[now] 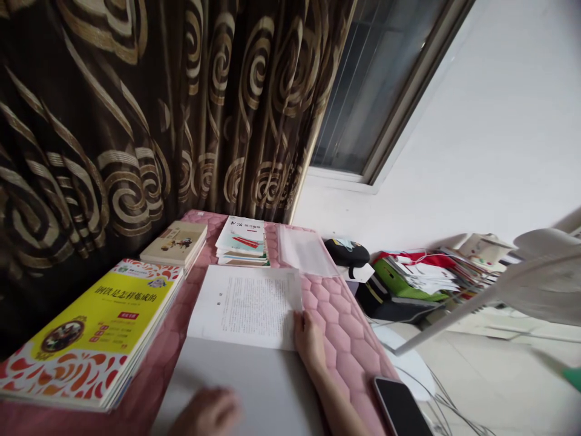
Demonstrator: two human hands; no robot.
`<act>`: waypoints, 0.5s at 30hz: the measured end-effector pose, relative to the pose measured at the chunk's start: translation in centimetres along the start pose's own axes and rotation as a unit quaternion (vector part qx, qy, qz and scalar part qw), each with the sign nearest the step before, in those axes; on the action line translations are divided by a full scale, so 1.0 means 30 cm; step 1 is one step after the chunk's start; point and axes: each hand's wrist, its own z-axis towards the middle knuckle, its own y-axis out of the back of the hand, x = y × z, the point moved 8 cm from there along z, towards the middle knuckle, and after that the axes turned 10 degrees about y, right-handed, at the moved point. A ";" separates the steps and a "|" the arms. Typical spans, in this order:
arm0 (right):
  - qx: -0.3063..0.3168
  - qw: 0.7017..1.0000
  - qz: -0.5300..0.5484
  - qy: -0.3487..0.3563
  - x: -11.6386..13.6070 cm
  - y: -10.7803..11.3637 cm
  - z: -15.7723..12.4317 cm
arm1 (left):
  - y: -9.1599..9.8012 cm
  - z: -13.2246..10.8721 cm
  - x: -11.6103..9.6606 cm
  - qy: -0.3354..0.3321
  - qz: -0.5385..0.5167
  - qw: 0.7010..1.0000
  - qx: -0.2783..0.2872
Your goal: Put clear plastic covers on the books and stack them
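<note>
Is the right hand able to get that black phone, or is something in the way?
Probably yes. The phone lies just beside the right forearm, with nothing covering it. The right hand is at the open book, so it would likely need to leave that first.

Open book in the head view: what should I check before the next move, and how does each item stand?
1. Open book spread, printed page exposed: ok.
2. Right hand at its right edge: ok.
3. Left hand sharp and fully in view: not ok; blurred and cut off by the frame.
4. Smartphone apart from the book: ok.
5. Yellow-covered book apart from the open one: ok.
6. Translucent plastic sheets not touching the open book: cannot tell.
</note>
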 end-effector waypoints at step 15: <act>-0.007 1.000 -0.017 -0.018 0.016 0.035 0.014 | -0.037 0.287 0.428 0.375 -0.262 0.889 -0.006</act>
